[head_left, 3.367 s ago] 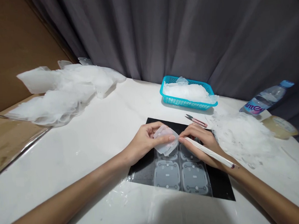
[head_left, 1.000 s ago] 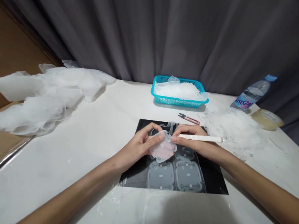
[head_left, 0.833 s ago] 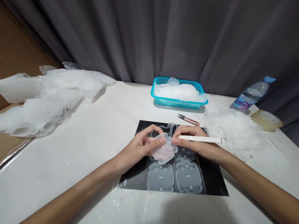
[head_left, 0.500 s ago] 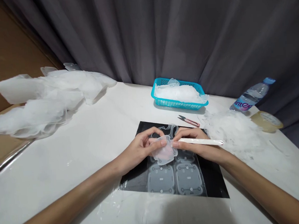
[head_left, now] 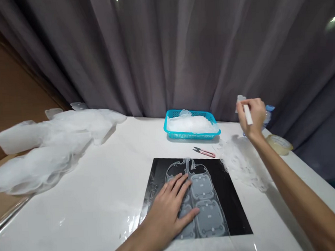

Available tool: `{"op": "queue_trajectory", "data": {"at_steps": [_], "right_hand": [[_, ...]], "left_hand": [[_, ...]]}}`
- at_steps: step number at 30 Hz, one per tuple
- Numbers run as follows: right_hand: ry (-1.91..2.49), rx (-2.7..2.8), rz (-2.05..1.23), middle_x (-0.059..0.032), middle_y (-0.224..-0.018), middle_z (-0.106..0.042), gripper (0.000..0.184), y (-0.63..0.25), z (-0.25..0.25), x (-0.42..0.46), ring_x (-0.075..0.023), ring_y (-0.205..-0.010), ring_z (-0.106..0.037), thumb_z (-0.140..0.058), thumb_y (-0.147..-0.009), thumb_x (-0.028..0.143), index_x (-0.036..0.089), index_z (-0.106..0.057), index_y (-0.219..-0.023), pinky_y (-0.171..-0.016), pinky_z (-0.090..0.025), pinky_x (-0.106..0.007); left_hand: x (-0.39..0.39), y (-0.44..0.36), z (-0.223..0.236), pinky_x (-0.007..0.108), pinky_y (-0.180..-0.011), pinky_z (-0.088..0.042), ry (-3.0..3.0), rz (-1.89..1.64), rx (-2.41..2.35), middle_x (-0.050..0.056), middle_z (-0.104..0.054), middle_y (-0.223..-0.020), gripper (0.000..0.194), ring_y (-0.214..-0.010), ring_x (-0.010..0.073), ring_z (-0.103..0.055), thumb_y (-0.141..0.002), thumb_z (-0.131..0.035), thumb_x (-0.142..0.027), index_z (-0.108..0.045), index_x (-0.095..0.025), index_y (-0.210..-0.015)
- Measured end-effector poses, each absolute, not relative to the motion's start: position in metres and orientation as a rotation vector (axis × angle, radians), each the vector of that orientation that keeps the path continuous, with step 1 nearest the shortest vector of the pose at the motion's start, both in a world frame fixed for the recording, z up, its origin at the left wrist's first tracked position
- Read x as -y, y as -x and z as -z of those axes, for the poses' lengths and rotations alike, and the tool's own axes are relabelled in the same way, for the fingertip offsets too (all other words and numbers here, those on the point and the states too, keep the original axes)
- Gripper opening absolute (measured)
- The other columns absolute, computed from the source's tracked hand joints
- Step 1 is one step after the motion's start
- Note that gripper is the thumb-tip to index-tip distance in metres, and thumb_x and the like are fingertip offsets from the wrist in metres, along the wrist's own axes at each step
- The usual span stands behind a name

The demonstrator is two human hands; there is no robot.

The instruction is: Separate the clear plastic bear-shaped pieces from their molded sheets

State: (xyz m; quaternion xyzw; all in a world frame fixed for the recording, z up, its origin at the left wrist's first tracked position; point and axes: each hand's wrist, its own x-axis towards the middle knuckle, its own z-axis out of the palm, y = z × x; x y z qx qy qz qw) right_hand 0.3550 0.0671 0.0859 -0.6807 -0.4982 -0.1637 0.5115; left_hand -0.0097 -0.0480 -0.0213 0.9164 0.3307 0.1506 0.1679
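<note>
My left hand lies flat with fingers spread on a translucent plastic sheet of rounded panels, which rests on a black board. Raised at the right, in front of the bottle, my right hand is closed around a slim white pen-like tool. A small translucent plastic piece shows at its fingertips. Below that hand, a heap of clear plastic scraps lies on the table. Pink-handled thread snips sit just behind the board.
A blue basket at the back holds white translucent pieces. Large piles of similar plastic cover the left side. On the right are a roll of tape and a partly hidden water bottle. A grey curtain hangs behind the white table.
My hands have parted: the left went down flat onto the sheet, while the right rose away to the right with the tool. The small piece has left my left hand. The view has tilted up.
</note>
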Motion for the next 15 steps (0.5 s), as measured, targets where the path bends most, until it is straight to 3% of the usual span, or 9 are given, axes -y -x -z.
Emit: {"op": "queue_trajectory", "data": {"at_steps": [3, 6, 9, 12, 15], "right_hand": [[1.624, 1.345, 0.317, -0.0168, -0.103, -0.066, 0.03, -0.34, -0.078, -0.099, -0.0311, -0.105, -0.055, -0.049, -0.098, 0.036, 0.017, -0.07, -0.087, -0.098, -0.042, -0.048], [1.548, 1.588, 0.165, -0.0092, -0.088, -0.067, 0.033, -0.317, -0.061, -0.11, -0.0252, -0.092, -0.058, -0.059, -0.095, 0.047, 0.021, -0.07, -0.077, -0.09, -0.047, -0.039], [1.48, 1.708, 0.043, -0.006, -0.085, -0.068, 0.039, -0.303, -0.048, -0.097, -0.022, -0.086, -0.06, -0.059, -0.097, 0.053, 0.021, -0.072, -0.078, -0.091, -0.047, -0.037], [1.463, 1.713, -0.05, -0.0078, -0.091, -0.071, 0.042, -0.298, -0.047, -0.06, -0.0222, -0.089, -0.064, -0.051, -0.102, 0.049, 0.018, -0.076, -0.088, -0.089, -0.049, -0.037], [1.435, 1.78, -0.247, -0.005, -0.1, -0.075, 0.031, -0.291, -0.05, -0.009, -0.0201, -0.092, -0.069, -0.056, -0.102, 0.042, 0.021, -0.076, -0.11, -0.084, -0.052, -0.032]], "left_hand": [[0.042, 0.012, 0.026, 0.055, -0.123, -0.04, -2.686, -0.461, -0.931, 0.009, -0.046, -0.164, 0.059, -0.155, 0.0358, -0.035, -0.104, -0.051, -0.056, -0.049, -0.023, -0.152], [0.032, 0.018, 0.026, 0.054, -0.125, -0.038, -2.73, -0.488, -0.907, 0.003, -0.045, -0.165, 0.056, -0.158, 0.0354, -0.028, -0.104, -0.053, -0.056, -0.051, -0.028, -0.152], [0.022, 0.023, 0.029, 0.052, -0.123, -0.041, -2.746, -0.514, -0.917, 0.001, -0.043, -0.166, 0.056, -0.158, 0.0349, -0.028, -0.104, -0.054, -0.056, -0.049, -0.033, -0.155], [0.011, 0.028, 0.031, 0.054, -0.123, -0.04, -2.758, -0.485, -0.91, 0.0, -0.041, -0.168, 0.059, -0.158, 0.0361, -0.027, -0.103, -0.054, -0.057, -0.045, -0.036, -0.158], [0.001, 0.03, 0.03, 0.057, -0.124, -0.038, -2.761, -0.445, -0.913, -0.001, -0.039, -0.169, 0.064, -0.159, 0.0375, -0.025, -0.102, -0.054, -0.061, -0.041, -0.038, -0.16]]}}
